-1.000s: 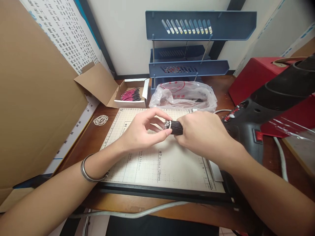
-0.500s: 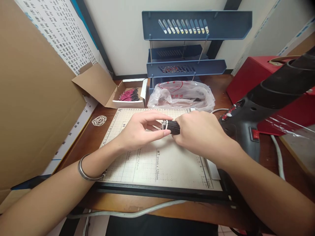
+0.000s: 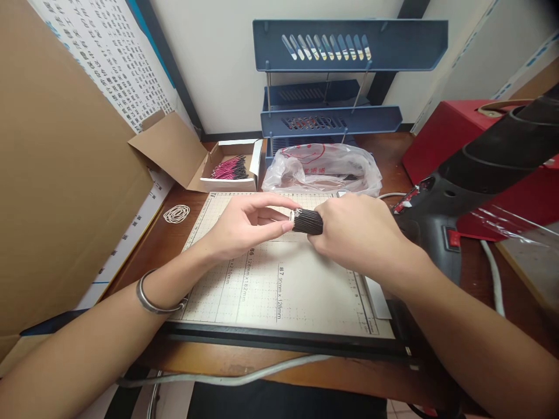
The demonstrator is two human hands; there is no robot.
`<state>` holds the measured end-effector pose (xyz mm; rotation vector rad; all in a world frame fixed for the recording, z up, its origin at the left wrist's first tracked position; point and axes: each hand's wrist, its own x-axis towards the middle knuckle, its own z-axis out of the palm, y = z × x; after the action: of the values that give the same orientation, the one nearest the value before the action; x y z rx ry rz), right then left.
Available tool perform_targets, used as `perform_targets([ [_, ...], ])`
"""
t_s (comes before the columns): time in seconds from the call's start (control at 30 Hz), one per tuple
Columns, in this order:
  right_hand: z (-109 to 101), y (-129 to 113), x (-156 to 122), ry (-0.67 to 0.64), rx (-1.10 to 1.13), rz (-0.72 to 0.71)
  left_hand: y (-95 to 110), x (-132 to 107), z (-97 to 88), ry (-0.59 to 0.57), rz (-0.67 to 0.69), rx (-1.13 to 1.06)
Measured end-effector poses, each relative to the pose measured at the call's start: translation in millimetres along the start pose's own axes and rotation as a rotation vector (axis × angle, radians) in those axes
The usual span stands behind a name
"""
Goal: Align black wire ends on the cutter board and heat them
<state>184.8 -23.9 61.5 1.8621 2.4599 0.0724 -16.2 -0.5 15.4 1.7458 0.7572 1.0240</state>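
Note:
My right hand is closed around a thick bundle of thin black wires, held level above a beige cutting mat. The bundle's left end sticks out of my fist, with a white band around it near the tip. My left hand pinches that banded end between thumb and fingertips. A metal bangle circles my left wrist.
A small open cardboard box of pink and black wires stands at the back left, a pile of white rubber bands beside the mat. A clear plastic bag lies before a blue tiered tray rack. A black heat gun and red box fill the right.
Both hands have drifted slightly up and away with the bundle. My left fingers have slid to the very tip of the bundle's banded end.

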Motion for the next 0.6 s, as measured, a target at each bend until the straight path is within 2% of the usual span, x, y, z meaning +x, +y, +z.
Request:
perform_targets([
  [0.4,1.6,-1.6,1.7,-0.008,-0.011,0.029,1.5,1.7,-5.3,0.026,-0.157,0.025],
  [0.6,-2.9,-3.2,-2.0,-0.017,0.017,0.014,9.2,1.4,-2.5,0.015,-0.079,-0.008],
])
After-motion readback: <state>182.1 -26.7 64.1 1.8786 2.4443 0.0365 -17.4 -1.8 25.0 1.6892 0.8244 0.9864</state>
